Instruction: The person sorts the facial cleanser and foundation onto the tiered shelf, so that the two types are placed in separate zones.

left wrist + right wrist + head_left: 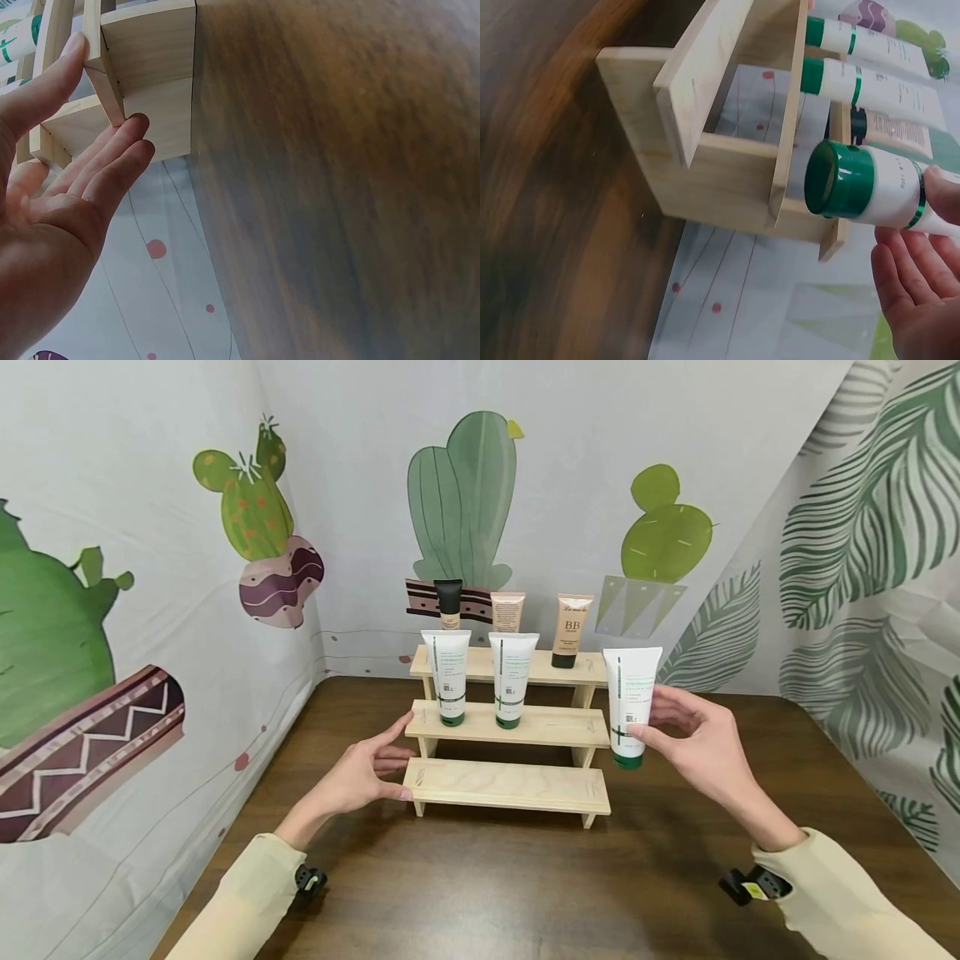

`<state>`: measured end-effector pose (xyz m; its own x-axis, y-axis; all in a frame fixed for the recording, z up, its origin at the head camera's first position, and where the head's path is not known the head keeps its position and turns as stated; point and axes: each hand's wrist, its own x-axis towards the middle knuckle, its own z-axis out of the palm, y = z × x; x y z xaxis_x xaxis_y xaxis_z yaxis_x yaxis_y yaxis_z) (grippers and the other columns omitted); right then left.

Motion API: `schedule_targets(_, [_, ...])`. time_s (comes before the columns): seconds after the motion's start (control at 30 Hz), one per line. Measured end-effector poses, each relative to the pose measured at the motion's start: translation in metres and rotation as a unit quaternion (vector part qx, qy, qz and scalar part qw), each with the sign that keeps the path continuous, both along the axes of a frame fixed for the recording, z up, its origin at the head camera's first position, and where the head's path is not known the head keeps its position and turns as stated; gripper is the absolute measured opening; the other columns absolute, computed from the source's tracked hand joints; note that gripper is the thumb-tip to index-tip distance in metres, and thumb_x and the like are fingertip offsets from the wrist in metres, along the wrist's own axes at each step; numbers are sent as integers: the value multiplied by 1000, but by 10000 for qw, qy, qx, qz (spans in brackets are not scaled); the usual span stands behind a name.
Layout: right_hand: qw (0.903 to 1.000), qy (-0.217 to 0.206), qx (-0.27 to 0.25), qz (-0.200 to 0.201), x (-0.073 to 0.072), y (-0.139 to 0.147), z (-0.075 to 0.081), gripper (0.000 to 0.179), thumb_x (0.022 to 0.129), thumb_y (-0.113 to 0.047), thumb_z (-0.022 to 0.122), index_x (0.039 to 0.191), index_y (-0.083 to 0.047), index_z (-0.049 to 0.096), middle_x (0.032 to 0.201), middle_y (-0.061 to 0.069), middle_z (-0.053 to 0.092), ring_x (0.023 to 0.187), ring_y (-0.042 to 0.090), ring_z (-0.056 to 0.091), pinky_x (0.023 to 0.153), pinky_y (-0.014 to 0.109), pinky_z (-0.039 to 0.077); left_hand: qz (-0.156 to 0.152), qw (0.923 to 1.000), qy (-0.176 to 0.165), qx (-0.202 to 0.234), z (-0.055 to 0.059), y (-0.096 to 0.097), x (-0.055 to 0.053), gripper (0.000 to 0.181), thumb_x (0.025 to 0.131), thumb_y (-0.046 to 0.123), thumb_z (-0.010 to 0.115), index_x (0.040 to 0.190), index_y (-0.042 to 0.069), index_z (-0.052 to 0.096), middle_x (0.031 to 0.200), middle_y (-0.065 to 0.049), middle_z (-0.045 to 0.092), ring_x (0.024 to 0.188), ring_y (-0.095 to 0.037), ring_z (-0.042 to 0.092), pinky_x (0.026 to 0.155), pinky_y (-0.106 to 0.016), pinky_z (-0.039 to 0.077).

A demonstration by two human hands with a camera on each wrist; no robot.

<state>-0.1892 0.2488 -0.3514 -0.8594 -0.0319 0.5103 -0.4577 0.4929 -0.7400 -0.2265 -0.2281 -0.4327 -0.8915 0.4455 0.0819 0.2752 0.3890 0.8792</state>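
Note:
A white tube point(632, 706) with a green cap is held upright in my right hand point(701, 739), thumb in front and fingers at its side. It is just right of a three-step wooden stand point(506, 782), apart from it; its green cap point(840, 180) fills the middle of the right wrist view. My left hand point(365, 774) touches the stand's left end, fingers point(112, 165) fairly straight and thumb at a board's edge. On the middle step stand two matching white tubes, one at left point(448, 677) and another beside it point(513, 679).
The top step bears a beige BB tube point(572, 631), a pinkish tube point(507, 612) and a black-capped tube point(448, 602), the latter two partly hidden. The stand is on a brown wooden table point(480, 885), with a cactus-print cloth point(360, 527) behind it.

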Motion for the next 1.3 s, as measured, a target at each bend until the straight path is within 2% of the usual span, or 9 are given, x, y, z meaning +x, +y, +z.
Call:
schedule_targets(0.17, [9997,160,-128,-90,-6,-12,-1,56,82,1,90,134,2,69,108,19,77,94,0,71,85,14,56,18,10000,8,-21,1,0,0,118,76,-5,92,170,22,25,133,-31,64,121,-43,67,102,-53,56])
schedule_targets(0.43, [9984,367,-422,5,-21,-30,-4,51,83,2,89,130,1,71,106,18,77,93,3,72,86,17,57,36,10000,-20,-48,-1,-1,0,119,76,-3,93,170,25,25,133,-30,65,120,-41,67,103,-55,55])
schedule_targets(0.83, [9968,314,-707,207,-39,-52,-13,51,83,1,90,131,3,71,109,18,77,94,4,71,87,21,58,5,10000,2,-23,0,-1,0,117,77,-3,93,170,23,26,133,-31,64,120,-42,67,103,-57,54])
schedule_targets(1.07, [9965,257,-747,257,-48,-59,-18,50,84,-3,90,130,3,71,109,16,77,95,5,71,88,28,60,11,10000,-25,4,1,0,0,117,77,-5,92,170,24,26,133,-30,65,120,-41,67,103,-56,54])
schedule_targets(1.3, [9960,257,-803,311,-54,-63,-24,46,85,-3,89,128,3,72,108,17,77,94,7,71,86,25,58,19,10000,-15,-16,0,0,1,117,77,-5,92,170,24,26,132,-30,65,121,-42,67,103,-57,54])
